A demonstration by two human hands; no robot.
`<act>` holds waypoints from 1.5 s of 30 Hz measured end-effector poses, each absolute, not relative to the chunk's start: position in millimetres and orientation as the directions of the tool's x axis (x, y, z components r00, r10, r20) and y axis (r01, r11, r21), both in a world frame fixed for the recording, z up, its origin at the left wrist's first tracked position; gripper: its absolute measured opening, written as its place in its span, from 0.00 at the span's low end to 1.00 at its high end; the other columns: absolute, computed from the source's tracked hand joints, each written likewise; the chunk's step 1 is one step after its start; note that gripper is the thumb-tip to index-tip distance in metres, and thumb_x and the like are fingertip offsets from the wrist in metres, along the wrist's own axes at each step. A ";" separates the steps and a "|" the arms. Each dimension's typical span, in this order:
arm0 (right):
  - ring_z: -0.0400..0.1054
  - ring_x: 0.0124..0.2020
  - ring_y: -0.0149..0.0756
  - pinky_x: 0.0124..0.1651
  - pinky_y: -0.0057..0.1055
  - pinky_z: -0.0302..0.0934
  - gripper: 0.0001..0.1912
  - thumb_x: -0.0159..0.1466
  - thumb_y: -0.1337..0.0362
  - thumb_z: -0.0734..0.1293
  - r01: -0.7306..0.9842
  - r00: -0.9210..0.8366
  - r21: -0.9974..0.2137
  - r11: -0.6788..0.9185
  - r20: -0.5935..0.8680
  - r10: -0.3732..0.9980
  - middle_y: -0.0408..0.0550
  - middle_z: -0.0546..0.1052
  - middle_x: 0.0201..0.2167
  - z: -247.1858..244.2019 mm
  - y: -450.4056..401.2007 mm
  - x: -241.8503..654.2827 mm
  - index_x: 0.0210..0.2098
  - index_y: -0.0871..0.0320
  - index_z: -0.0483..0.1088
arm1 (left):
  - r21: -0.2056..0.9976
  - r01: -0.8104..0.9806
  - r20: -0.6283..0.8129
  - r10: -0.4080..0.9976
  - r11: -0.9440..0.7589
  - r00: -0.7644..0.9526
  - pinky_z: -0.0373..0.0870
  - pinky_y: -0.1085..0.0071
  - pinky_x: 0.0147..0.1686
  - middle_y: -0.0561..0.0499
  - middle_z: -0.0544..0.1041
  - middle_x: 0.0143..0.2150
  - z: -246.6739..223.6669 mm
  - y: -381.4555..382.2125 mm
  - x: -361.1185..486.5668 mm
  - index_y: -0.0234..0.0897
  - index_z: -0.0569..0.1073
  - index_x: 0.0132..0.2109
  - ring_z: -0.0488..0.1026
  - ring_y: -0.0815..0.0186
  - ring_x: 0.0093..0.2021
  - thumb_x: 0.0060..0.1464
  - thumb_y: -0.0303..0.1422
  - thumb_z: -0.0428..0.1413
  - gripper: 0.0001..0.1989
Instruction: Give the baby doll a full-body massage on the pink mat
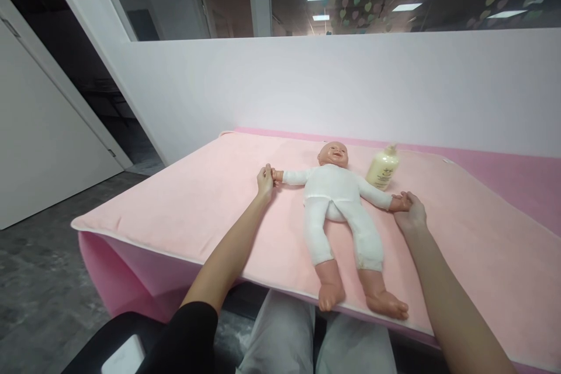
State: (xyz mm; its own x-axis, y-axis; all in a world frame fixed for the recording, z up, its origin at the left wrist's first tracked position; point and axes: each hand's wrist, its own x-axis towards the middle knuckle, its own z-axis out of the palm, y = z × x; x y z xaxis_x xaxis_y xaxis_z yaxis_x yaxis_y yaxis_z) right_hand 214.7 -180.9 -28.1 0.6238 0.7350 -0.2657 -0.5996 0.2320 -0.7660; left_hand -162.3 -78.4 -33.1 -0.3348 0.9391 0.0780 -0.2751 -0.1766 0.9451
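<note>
A baby doll (332, 185) with a white cloth body lies face up on a pale pink blanket (175, 204), its feet at the near edge. Its arms are stretched out to both sides. My left hand (265, 181) is closed around the doll's hand on the left. On the other side, my right hand (412, 213) grips the doll's other hand, low beside the body. Just beyond that doll arm stands a pale yellow pump bottle (383, 168), touched by neither of my hands.
A darker pink cover (495, 181) shows beneath the blanket along the back and right. Behind the table rises a white wall (324, 87) with a window above. A white object (124, 356) rests on a black seat at lower left.
</note>
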 end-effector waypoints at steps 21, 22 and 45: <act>0.65 0.22 0.25 0.30 0.23 0.66 0.07 0.64 0.70 0.57 -0.613 0.625 -0.757 0.225 -0.291 0.724 0.41 0.66 0.22 -25.2 -181.8 212.3 0.30 0.60 0.61 | 0.958 -0.209 0.131 0.949 -0.196 -0.288 0.63 0.75 0.16 0.53 0.70 0.25 -28.7 -85.3 -160.1 0.31 0.72 0.31 0.64 0.75 0.17 0.48 0.52 0.60 0.24; 0.65 0.23 0.25 0.30 0.23 0.66 0.07 0.64 0.69 0.57 -0.610 0.625 -0.761 0.220 -0.292 0.723 0.41 0.67 0.22 -25.6 -181.6 212.7 0.30 0.60 0.61 | 0.958 -0.207 0.136 0.951 -0.197 -0.276 0.64 0.75 0.16 0.52 0.71 0.26 -28.8 -85.7 -159.9 0.30 0.73 0.33 0.64 0.75 0.18 0.48 0.50 0.61 0.23; 0.66 0.24 0.27 0.31 0.24 0.67 0.05 0.62 0.68 0.59 -0.590 0.629 -0.782 0.202 -0.289 0.721 0.43 0.69 0.22 -27.2 -180.7 213.9 0.29 0.59 0.61 | 0.742 -0.668 -0.045 0.999 0.049 0.024 0.77 0.80 0.38 0.49 0.75 0.37 -15.2 -90.0 -171.2 0.36 0.70 0.49 0.75 0.74 0.33 0.50 0.24 0.60 0.18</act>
State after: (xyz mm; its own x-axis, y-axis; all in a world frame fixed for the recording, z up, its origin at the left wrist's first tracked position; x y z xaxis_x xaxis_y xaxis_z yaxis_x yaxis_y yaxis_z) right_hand 213.9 -180.7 -27.2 0.6294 0.7212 -0.2893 -0.5904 0.2017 -0.7815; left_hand -171.2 -90.0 -15.2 0.0244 0.9987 -0.0445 -0.6684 0.0494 0.7422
